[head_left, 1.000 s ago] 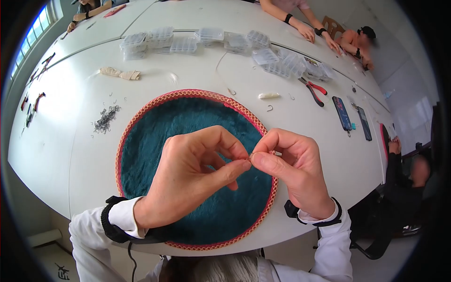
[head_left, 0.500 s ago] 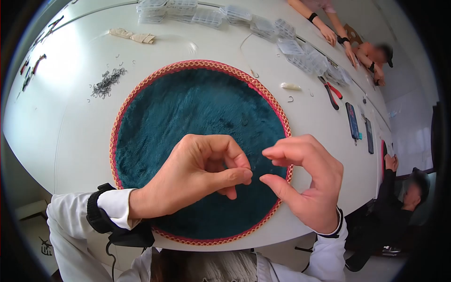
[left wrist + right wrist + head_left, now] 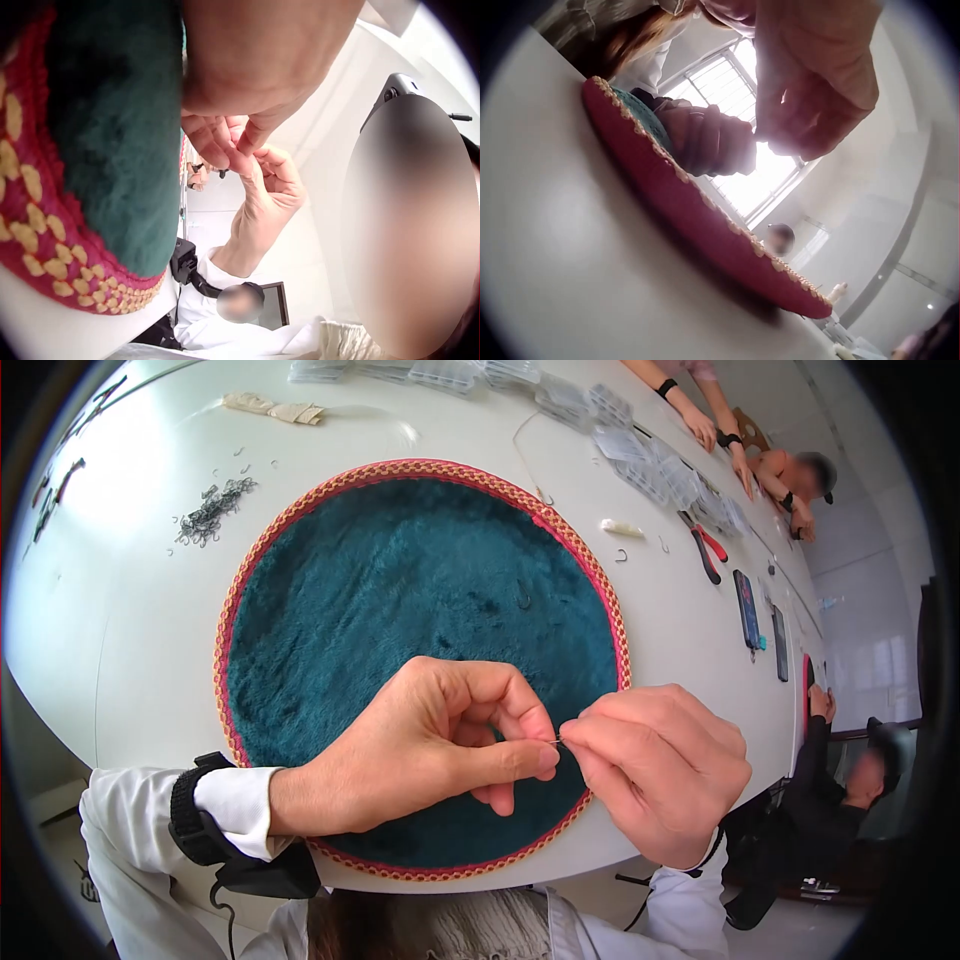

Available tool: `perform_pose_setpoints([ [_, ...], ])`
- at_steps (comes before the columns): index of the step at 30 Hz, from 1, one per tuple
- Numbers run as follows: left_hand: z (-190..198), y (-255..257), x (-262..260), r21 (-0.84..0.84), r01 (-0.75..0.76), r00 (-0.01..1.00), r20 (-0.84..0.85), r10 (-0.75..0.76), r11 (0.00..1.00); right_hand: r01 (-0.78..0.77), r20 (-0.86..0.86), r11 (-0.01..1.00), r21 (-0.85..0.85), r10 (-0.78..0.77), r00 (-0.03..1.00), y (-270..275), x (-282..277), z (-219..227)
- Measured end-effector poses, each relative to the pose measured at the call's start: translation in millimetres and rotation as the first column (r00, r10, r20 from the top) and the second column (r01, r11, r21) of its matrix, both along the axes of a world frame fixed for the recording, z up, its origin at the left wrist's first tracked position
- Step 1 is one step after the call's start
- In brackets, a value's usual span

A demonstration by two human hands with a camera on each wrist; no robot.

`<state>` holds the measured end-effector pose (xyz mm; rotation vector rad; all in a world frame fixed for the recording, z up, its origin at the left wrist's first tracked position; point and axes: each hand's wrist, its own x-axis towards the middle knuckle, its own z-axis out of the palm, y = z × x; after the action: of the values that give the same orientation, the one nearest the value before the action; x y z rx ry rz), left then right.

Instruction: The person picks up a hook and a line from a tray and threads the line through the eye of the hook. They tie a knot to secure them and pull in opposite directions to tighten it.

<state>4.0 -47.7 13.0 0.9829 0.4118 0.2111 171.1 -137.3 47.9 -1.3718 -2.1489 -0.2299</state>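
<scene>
Over the round teal cushion (image 3: 400, 580) with its red and gold rim, the left hand (image 3: 420, 750) pinches a small thin piece (image 3: 555, 741) between thumb and forefinger. Close on its right, the right hand (image 3: 660, 770) has thumb and fingertips together at the other end of that piece. What the piece is cannot be made out. A small dark hook (image 3: 524, 601) lies on the cushion. In the left wrist view the left hand (image 3: 270, 52) and right hand (image 3: 262, 202) meet at the fingertips; the right wrist view shows the right hand (image 3: 817, 90) beside the left hand (image 3: 709, 141).
A pile of dark hooks (image 3: 212, 512) lies at left, below a cloth-like bundle (image 3: 272, 408). Clear plastic boxes (image 3: 640, 465) stand along the back. Red-handled pliers (image 3: 703, 548), a phone (image 3: 746, 608) and a loose hook (image 3: 621, 556) are at right. Other people sit around the table.
The right hand came away from the left with thumb and fingers apart, then moved back and closed its fingertips beside the left's. The left hand keeps its pinch. The head view has shifted.
</scene>
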Motion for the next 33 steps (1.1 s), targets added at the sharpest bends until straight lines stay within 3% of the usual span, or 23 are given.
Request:
perform_pose_setpoints([
  [15, -0.1, 0.3, -0.3, 0.034, -0.021, 1.0, 0.003, 0.021, 0.999, 0.096, -0.116, 0.99, -0.102, -0.107, 0.987, -5.6, -2.5, 5.1],
  [33, -1.7, 0.0, -0.1, 0.033, -0.034, 0.999, 0.015, 0.034, 0.999, 0.086, -0.092, 0.991, -0.101, -0.095, 0.991, -6.3, -4.8, 3.2],
])
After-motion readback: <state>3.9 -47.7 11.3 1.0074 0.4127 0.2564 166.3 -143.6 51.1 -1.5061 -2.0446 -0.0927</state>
